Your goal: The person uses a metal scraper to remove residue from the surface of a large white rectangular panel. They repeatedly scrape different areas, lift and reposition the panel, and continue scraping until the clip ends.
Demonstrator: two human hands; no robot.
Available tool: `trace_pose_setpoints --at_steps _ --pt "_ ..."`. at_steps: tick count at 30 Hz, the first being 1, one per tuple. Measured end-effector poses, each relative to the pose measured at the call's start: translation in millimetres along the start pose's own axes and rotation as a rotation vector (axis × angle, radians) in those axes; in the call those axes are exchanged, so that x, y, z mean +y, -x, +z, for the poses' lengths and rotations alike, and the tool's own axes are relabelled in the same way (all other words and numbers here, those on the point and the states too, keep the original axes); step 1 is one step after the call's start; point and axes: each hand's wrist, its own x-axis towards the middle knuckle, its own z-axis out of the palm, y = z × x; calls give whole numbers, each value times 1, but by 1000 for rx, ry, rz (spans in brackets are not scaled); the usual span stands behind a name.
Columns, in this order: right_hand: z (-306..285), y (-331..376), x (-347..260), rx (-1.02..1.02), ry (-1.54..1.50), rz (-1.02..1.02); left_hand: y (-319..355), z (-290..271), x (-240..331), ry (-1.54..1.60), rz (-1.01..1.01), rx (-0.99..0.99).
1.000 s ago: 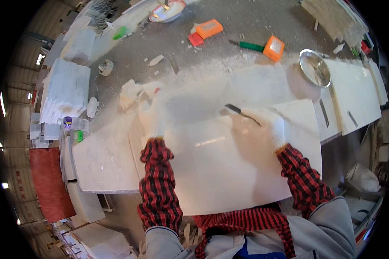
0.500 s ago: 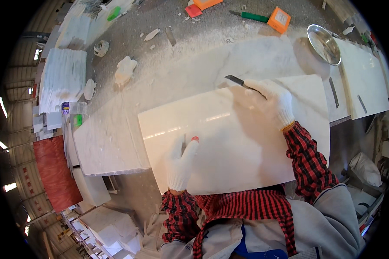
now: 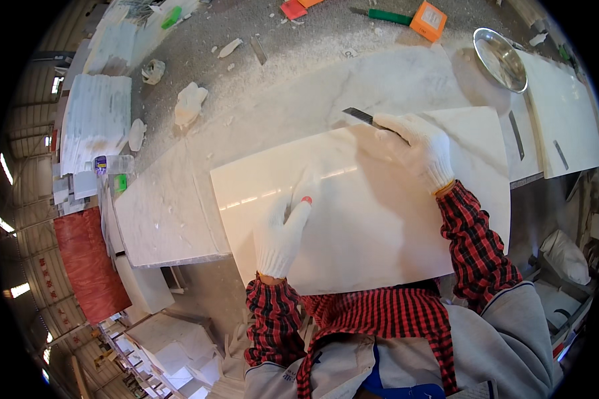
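Observation:
A large glossy white tile (image 3: 353, 213) lies on a pale marble slab (image 3: 180, 219). My left hand (image 3: 283, 233), in a white glove, rests flat on the tile's near left part with fingers together. Gloved too, my right hand (image 3: 419, 149) is shut on a thin dark blade (image 3: 361, 116) at the tile's far edge, the blade tip pointing left over the slab. Red plaid sleeves cover both forearms.
A shiny metal bowl (image 3: 500, 60) sits at the far right beside more white tiles (image 3: 566, 113). An orange block with a green-handled tool (image 3: 427, 20), white rags (image 3: 190, 103) and chips lie on the dusty floor beyond. Stacked tiles (image 3: 96, 123) stand at left.
My left hand has drawn back from the tile's far left edge to its near left part. The right hand with the blade has stayed at the far edge.

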Motion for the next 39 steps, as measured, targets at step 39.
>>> trace_pose_setpoints --at_steps 39 --pt "0 -3 2 9 13 -25 -8 -3 9 108 -121 -50"
